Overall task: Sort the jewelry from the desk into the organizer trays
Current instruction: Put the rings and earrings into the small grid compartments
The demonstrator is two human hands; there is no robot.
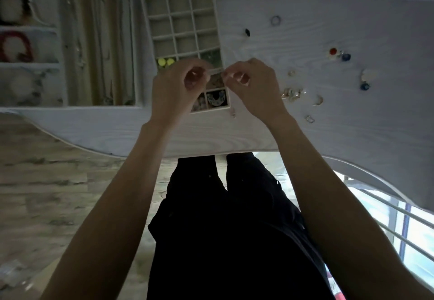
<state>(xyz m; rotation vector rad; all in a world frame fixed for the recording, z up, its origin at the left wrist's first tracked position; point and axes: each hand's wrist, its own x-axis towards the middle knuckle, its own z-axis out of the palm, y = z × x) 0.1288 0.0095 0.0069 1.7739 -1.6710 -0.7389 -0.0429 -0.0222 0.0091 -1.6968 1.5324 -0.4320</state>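
Both hands hovered over the grid tray [182, 29]: left hand [175, 88] curled with fingertips pinched, right hand [252, 88] likewise pinched; whatever they held was too small to tell. Loose rings [292, 93] and earrings [338, 54] lay scattered on the white desk [328, 123] to the right, well apart. Another tray [63, 64] sat left.

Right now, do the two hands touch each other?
Apart. The head view shows the left hand and right hand with a tray compartment visible between them.
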